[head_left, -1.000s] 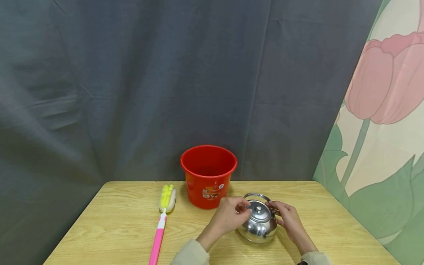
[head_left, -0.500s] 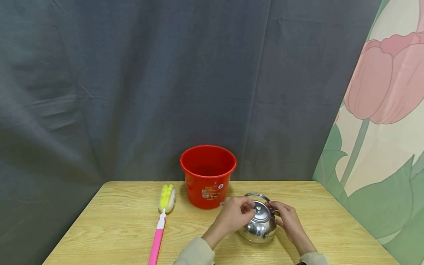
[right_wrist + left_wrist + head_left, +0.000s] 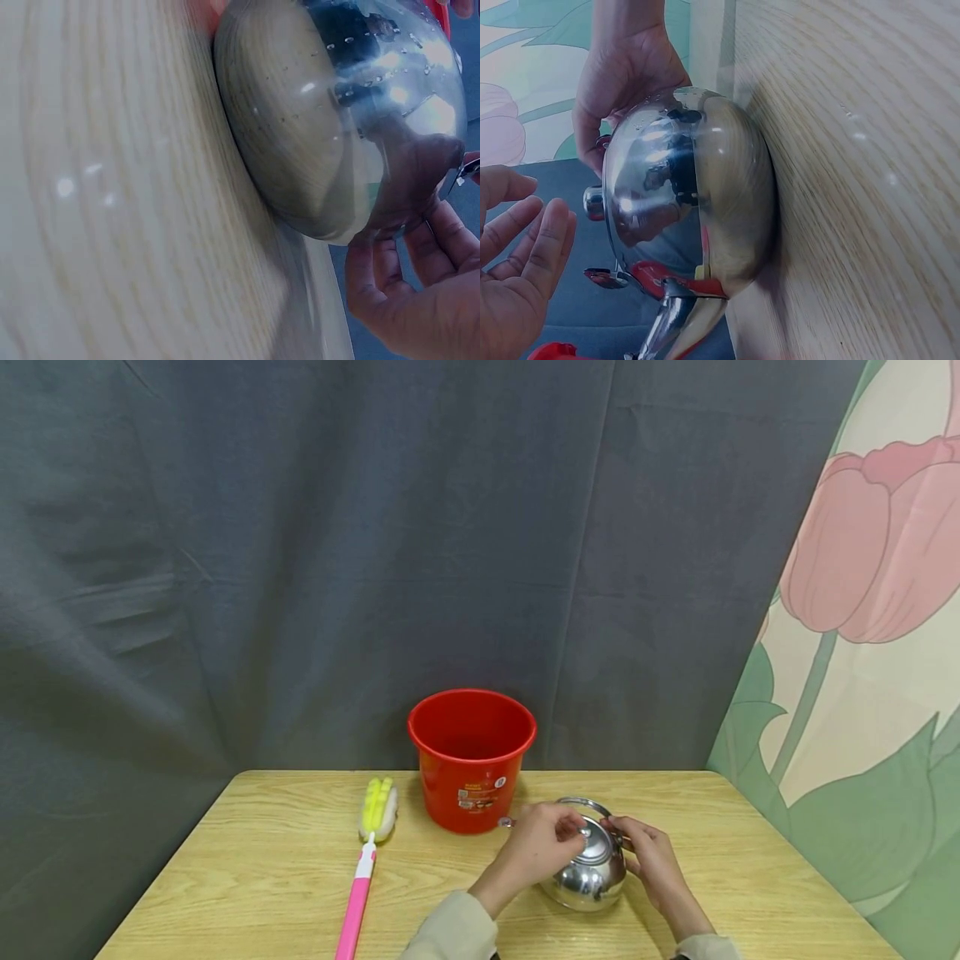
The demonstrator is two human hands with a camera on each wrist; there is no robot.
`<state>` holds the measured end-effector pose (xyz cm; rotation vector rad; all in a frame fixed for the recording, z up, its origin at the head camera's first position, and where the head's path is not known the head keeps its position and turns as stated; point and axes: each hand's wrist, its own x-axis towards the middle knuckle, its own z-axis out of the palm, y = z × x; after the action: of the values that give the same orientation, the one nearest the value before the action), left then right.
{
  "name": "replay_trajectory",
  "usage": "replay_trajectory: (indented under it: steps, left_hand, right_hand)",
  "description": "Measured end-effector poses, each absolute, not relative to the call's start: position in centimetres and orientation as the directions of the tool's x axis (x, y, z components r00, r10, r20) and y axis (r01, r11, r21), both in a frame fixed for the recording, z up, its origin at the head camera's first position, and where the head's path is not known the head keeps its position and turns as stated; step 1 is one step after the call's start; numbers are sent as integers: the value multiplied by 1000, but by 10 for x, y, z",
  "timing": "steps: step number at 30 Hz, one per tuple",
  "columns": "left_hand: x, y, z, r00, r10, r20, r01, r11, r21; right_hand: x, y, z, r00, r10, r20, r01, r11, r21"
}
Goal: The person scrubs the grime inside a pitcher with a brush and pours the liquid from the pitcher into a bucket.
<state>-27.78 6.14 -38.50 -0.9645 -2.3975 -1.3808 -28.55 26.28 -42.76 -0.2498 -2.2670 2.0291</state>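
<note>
A: Checking the kettle (image 3: 581,887): is standing where, relative to each grip?
B: Is standing upright on the bench (image 3: 247,877), between left grip (image 3: 536,843) and right grip (image 3: 654,857).
A: Is pinching what, on the right?
B: Is pinching the handle (image 3: 583,799) at its right end, also resting fingers (image 3: 364,274) against the kettle's side.
A: Is doing what, on the left?
B: Is hovering just beside the lid knob (image 3: 593,202), a visible gap away, spread and loosely bent.
A: Is pointing which way, by the spout (image 3: 667,326)?
B: Is pointing toward the red bucket (image 3: 438,789). Noting also a brush (image 3: 356,910) on the bench, farther left.
</note>
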Motion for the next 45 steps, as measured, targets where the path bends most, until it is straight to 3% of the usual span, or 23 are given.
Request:
replay_trajectory:
  steps: [25, 45]
  left_hand:
    - [-284, 82, -378, -748, 460, 479, 657, 411, 632]
    - [-287, 93, -375, -774, 455, 441, 630, 476, 614]
  right_hand:
    - [-283, 261, -426, -973, 220, -69, 88, 78, -993]
    - [-282, 258, -426, -972, 228, -60, 70, 37, -997]
